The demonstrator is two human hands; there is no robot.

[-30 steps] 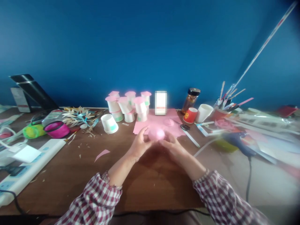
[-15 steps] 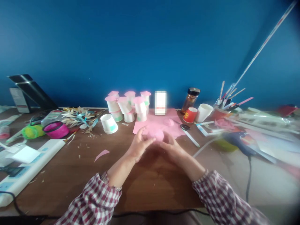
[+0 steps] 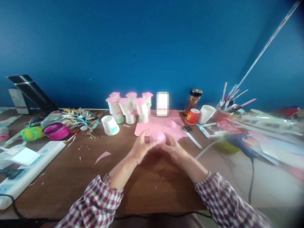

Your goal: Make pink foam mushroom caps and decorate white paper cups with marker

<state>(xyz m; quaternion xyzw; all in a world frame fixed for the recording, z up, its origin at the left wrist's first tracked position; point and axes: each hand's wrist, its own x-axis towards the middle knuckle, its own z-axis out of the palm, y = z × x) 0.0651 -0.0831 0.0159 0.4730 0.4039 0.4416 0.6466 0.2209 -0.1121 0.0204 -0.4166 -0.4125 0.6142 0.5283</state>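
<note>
I have the rounded pink piece [image 3: 157, 137] between both hands, above the worktop [image 3: 152, 196] by the near edge of the pink sheets [image 3: 154, 122]. My left fingers [image 3: 142, 142] curl round one side, thumb across the front; my right fingers [image 3: 171, 143] pinch the other side, and between them they hide its edges. Just beyond lies a smaller pink piece [image 3: 171, 123], on the sheets.

Farther back, to the left, stand the stacked cups with pink tops [image 3: 142, 109], beside a lone white cup [image 3: 110, 125]. The red cup [image 3: 192, 116] and the jar [image 3: 194, 100] are on the right, near the pen holder [image 3: 222, 116]. The blue glue gun [image 3: 242, 144] lies right of my hands; the power strip [image 3: 33, 171] and a pink scrap [image 3: 102, 156] are to the left.

Compared with half a second ago, my grip is almost unchanged, though the piece seems turned slightly, its pale shine clearer. The cups and sheets have stayed put.
</note>
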